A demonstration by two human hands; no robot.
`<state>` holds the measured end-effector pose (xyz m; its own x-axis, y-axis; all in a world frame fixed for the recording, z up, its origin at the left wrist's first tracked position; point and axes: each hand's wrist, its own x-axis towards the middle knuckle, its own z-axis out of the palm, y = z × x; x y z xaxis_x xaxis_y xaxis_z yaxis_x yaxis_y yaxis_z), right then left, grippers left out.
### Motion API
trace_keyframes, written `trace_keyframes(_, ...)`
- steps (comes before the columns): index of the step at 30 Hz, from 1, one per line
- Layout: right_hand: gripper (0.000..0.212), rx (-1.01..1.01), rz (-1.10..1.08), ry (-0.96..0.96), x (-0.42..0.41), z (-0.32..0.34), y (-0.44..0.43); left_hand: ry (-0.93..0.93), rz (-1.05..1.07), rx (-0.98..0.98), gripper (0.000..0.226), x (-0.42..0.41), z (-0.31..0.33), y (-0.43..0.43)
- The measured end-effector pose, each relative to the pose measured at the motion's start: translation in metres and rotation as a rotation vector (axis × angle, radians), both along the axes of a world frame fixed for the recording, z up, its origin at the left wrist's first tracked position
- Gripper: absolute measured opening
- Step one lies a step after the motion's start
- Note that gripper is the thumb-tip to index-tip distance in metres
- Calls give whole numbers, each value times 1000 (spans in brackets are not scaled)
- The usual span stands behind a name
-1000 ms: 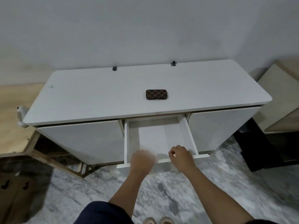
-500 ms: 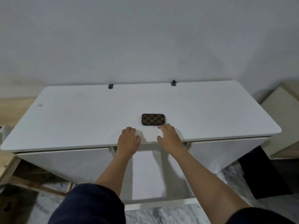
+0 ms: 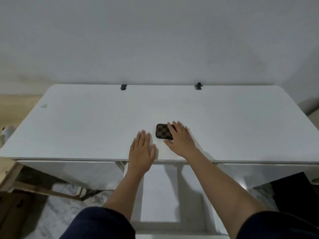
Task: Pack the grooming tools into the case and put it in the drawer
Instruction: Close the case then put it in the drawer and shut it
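Observation:
A small brown checkered case (image 3: 162, 131) lies closed on the white cabinet top (image 3: 86, 121), near its front edge. My right hand (image 3: 180, 137) lies over the case's right half, fingers spread across it and thumb at its near edge; whether it grips the case I cannot tell. My left hand (image 3: 142, 150) rests flat on the cabinet top just left of the case, fingers apart, holding nothing. Below my arms the middle drawer (image 3: 158, 195) stands pulled out, its inside white and bare. No loose grooming tools are in view.
The cabinet stands against a white wall, with two small black clips (image 3: 123, 87) (image 3: 198, 86) at its back edge. Closed white fronts (image 3: 69, 171) flank the drawer. A marble-patterned floor (image 3: 57, 213) lies below, with a dark object (image 3: 296, 192) at the right.
Both hands left the drawer front and rose to the cabinet top. The right hand moved forward onto the case; the left hand flattened beside it. The view tilted up and closer.

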<state>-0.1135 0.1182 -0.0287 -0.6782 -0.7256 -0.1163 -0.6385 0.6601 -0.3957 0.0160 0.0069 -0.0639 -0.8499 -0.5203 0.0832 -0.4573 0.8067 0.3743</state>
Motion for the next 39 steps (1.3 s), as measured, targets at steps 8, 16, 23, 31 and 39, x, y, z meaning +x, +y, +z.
trace_keyframes(8, 56, -97, -160, 24, 22, 1, 9, -29, -19, 8, 73, 0, 2, -1)
trace_keyframes(16, 58, -242, -70, 89, 99, -25, 70, -55, -31, 61, 52, 0, 6, -4)
trace_keyframes(23, 61, 52, 46, -68, 134, -88, 81, -50, -34, 8, 53, 1, 0, -3)
trace_keyframes(31, 56, 166, -57, -145, 125, -139, 55, 7, 17, -120, 62, -1, -11, 1)
trace_keyframes(39, 65, 208, -75, -173, 130, -162, 51, 19, 28, -149, 61, -2, -12, 1)
